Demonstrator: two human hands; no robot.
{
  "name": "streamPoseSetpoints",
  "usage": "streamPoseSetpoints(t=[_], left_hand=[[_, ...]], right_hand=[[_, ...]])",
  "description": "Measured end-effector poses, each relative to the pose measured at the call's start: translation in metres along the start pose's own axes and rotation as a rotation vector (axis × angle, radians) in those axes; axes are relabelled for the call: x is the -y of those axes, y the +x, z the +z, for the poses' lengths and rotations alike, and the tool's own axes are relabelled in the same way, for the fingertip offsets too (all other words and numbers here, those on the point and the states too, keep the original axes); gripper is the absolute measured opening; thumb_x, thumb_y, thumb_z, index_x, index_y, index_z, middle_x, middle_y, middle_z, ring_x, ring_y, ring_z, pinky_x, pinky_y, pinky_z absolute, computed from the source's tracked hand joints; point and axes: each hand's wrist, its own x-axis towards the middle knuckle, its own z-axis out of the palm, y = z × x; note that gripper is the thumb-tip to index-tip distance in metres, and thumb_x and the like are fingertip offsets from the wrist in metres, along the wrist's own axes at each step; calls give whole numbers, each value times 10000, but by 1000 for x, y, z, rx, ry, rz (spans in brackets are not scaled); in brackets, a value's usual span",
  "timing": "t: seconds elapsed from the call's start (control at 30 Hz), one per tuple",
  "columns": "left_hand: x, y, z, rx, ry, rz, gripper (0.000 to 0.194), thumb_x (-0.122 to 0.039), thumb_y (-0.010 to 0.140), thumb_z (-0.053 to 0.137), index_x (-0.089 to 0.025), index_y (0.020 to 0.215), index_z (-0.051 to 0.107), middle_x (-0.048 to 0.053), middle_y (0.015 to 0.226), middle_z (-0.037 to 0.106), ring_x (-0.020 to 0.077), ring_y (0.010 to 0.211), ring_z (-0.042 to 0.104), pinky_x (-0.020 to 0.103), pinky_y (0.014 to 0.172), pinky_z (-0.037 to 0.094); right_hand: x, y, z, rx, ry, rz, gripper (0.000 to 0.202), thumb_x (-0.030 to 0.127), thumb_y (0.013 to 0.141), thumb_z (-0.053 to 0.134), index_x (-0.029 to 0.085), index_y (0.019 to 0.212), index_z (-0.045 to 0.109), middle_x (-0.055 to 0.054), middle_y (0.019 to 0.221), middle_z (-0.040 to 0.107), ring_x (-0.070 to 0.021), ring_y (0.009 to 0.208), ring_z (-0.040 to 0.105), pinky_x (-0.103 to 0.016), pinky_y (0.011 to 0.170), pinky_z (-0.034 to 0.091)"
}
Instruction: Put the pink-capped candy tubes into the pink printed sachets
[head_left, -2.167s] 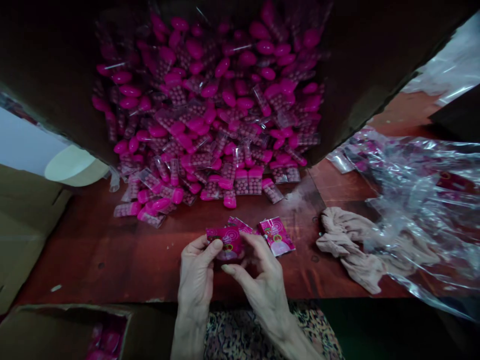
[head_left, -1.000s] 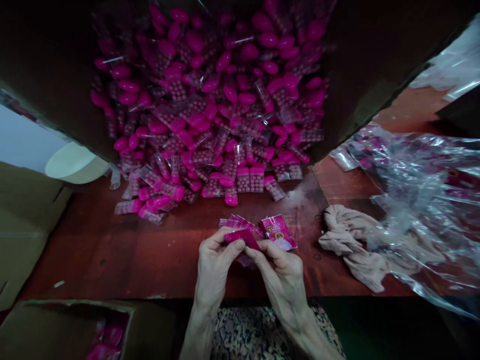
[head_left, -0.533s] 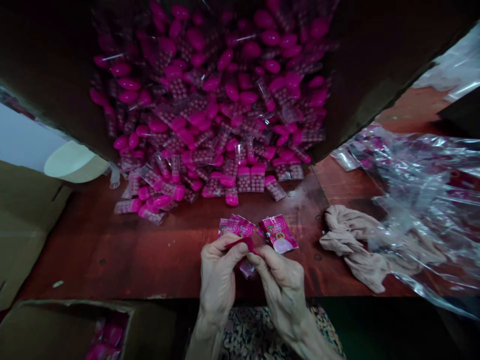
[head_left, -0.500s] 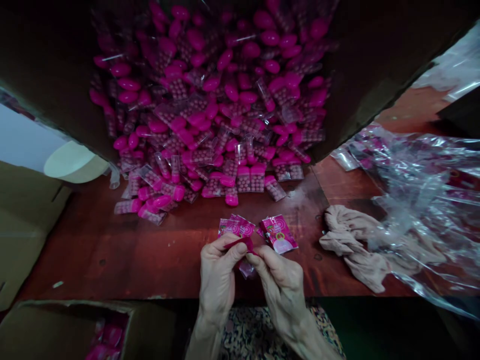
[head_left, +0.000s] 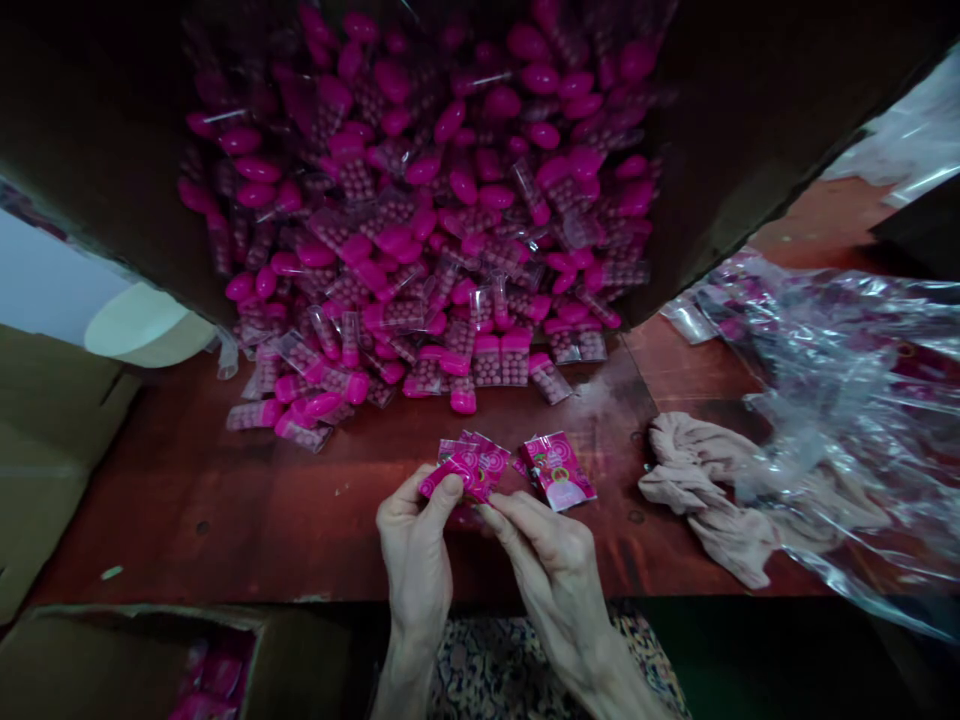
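Between thumb and fingers, my left hand [head_left: 416,540] grips a pink printed sachet [head_left: 456,468] near the table's front edge. My right hand [head_left: 559,550] pinches at the sachet's lower right corner, fingertips together. More pink printed sachets [head_left: 493,458] lie flat just behind it, partly covered. To the right, past my right fingertips, rests a small stack of pink sachets [head_left: 561,470]. Beyond my hands spreads a heap of small clear containers [head_left: 487,358] with bright pink lids and little round balls inside.
A large tipped cardboard box [head_left: 720,150] surrounds the heap. Right of my hands lie a crumpled beige cloth [head_left: 709,480] and clear plastic bags [head_left: 847,400]. At the lower left stands an open carton [head_left: 97,660] with pink items. A pale round lid [head_left: 146,325] sits at the left.
The pink sachet has turned from edge-on to showing its printed face and opened out flatter. My left hand has shifted slightly left; my right hand stays close by.
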Motion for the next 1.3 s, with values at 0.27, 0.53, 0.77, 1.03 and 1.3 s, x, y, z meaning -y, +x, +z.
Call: streamPoseSetpoints(t=[0.27, 0.53, 0.77, 1.03, 1.3], left_hand=[[-2, 4, -3, -28, -208, -195, 167, -233, 544, 802, -164, 658, 700, 0, 653, 692, 106, 598, 594, 231, 648, 484], [-8, 7, -6, -67, -312, -274, 196, -259, 543, 809, -150, 615, 662, -15, 587, 665, 90, 536, 582, 223, 610, 490], [-6, 7, -12, 22, -100, -137, 262, -211, 659, 733, -168, 910, 674, 26, 819, 716, 127, 720, 638, 237, 706, 480], [-3, 15, -29, -42, 87, 29, 174, -180, 589, 778, -158, 699, 645, -32, 621, 643, 69, 573, 551, 157, 582, 440], [-1, 20, -28, -65, -117, -86, 244, -234, 510, 820, -155, 647, 634, -33, 579, 631, 65, 536, 534, 155, 546, 427]], right_hand=[[-8, -2, 6, -108, -288, -236, 226, 141, 893, 484, 141, 1063, 631, -43, 637, 626, -143, 558, 587, -239, 514, 499], [2, 2, 8, 12, -117, -137, 222, 148, 905, 438, 173, 775, 616, -3, 610, 563, -110, 522, 542, -203, 502, 450], [-5, 7, 3, 15, -266, -150, 259, 131, 913, 400, 177, 709, 553, -16, 625, 562, -118, 538, 531, -215, 525, 408], [-8, 8, 3, 97, -230, -103, 255, 149, 919, 407, 172, 703, 540, -15, 643, 538, -116, 555, 511, -206, 536, 399], [-7, 9, 7, 97, -192, -130, 266, 138, 916, 414, 171, 670, 508, 11, 598, 477, -102, 503, 459, -205, 491, 344]])
